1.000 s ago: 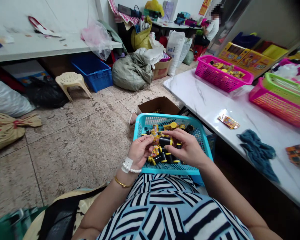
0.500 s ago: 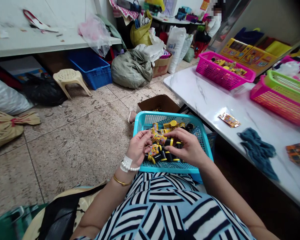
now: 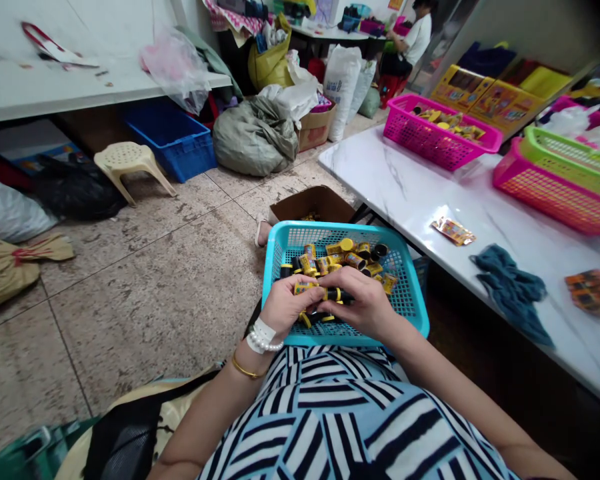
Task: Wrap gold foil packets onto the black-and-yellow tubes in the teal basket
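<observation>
A turquoise mesh basket (image 3: 420,300) rests at my lap, with many small printed yellow cylinders (image 3: 309,265) and black pieces with yellow rims inside. Over its near half, my left hand (image 3: 285,307) is closed on a small yellow printed cylinder (image 3: 304,287). My right hand (image 3: 365,301) pinches a small black cylinder (image 3: 333,294) with a yellow end. The two pieces are end to end between my fingers; whether they are joined I cannot tell. My fingertips partly hide both.
To the right, a white marbled table (image 3: 380,173) carries pink baskets (image 3: 440,143), a shiny packet (image 3: 454,231) and a dark blue cloth (image 3: 513,287). An open carton (image 3: 313,203) stands beyond my basket. A beige stool (image 3: 130,160) is on the left floor. A person (image 3: 410,43) sits far back.
My hands have come together over the basket's near side. My right hand, open before, now grips a black cylinder against the yellow one in my left. The view has shifted slightly.
</observation>
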### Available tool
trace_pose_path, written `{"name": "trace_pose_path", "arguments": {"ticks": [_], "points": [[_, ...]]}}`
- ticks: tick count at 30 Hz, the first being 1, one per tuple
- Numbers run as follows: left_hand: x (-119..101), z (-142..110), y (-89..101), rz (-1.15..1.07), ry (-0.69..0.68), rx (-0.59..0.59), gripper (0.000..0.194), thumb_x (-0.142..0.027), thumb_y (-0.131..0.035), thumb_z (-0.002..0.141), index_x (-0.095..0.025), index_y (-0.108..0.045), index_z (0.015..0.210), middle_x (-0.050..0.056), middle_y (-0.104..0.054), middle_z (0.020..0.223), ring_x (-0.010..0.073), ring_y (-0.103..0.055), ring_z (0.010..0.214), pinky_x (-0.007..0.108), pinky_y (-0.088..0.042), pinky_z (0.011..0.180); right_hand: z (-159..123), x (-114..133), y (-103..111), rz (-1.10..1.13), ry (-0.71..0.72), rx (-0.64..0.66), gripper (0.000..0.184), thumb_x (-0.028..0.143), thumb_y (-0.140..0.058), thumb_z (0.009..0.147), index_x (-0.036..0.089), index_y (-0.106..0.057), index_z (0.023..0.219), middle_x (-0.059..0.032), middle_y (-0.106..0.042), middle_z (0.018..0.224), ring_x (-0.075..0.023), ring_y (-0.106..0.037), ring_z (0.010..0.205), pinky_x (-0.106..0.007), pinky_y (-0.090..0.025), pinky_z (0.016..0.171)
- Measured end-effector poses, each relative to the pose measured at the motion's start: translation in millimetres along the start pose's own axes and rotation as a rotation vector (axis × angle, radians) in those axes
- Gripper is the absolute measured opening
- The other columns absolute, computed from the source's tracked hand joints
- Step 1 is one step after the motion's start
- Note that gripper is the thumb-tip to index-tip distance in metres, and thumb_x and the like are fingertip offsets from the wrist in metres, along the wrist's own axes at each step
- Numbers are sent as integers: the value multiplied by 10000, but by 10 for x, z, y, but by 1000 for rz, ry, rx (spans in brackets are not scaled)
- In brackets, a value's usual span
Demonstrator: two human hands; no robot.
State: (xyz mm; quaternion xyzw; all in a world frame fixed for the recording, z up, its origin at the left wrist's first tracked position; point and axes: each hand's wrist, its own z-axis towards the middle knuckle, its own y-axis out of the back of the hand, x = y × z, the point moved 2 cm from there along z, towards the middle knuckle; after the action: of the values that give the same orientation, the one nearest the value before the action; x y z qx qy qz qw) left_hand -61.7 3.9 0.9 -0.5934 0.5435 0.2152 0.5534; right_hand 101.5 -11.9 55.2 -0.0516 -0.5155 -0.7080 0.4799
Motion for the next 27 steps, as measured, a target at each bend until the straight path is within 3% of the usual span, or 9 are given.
{"name": "trace_pose_path", "arguments": {"ticks": [7, 12, 18, 23, 27], "points": [[-16, 26, 13, -34, 92, 57, 572, -676, -692, 727, -153, -615, 948, -16, -612, 562, 73, -503, 419, 159, -332, 391, -70, -54, 11, -8, -11, -151, 260, 188, -683, 875, 232, -650, 1129, -101, -694, 1092, -206, -679, 1024, -340, -594, 838], [-28, 55, 64, -26, 87, 9, 534, -592, -773, 689, -158, -601, 948, -39, -593, 547, 52, -485, 421, 131, -331, 395, -82, -73, 14, 63, -85, -114, 248, 187, -671, 873, 233, -672, 1117, -105, -652, 1131, -187, -680, 973, -297, -609, 750], [19, 57, 62, -18, 53, 48, 532, -556, -773, 713, -141, -605, 1000, -22, -614, 609, 63, -501, 452, 150, -322, 403, -108, -78, -2, 35, -69, -167, 254, 132, -674, 846, 232, -674, 1080, -80, -680, 1071, -198, -669, 1014, -344, -580, 889], [10, 53, 57, -11, -44, 48, 499, -500, -801, 706, -132, -645, 1004, -19, -597, 643, 69, -493, 508, 186, -383, 487, -133, -112, -95, 158, -206, -170, 255, 135, -697, 807, 223, -659, 1043, -51, -689, 954, -171, -693, 829, -286, -613, 733], [-12, 41, 28, 80, -108, 47, 533, -528, -809, 682, -130, -669, 1008, -19, -581, 656, 71, -470, 522, 198, -373, 500, -160, -142, -177, 282, -300, -175, 213, 177, -718, 808, 224, -664, 1008, -36, -684, 907, -161, -706, 770, -272, -617, 711]]}}
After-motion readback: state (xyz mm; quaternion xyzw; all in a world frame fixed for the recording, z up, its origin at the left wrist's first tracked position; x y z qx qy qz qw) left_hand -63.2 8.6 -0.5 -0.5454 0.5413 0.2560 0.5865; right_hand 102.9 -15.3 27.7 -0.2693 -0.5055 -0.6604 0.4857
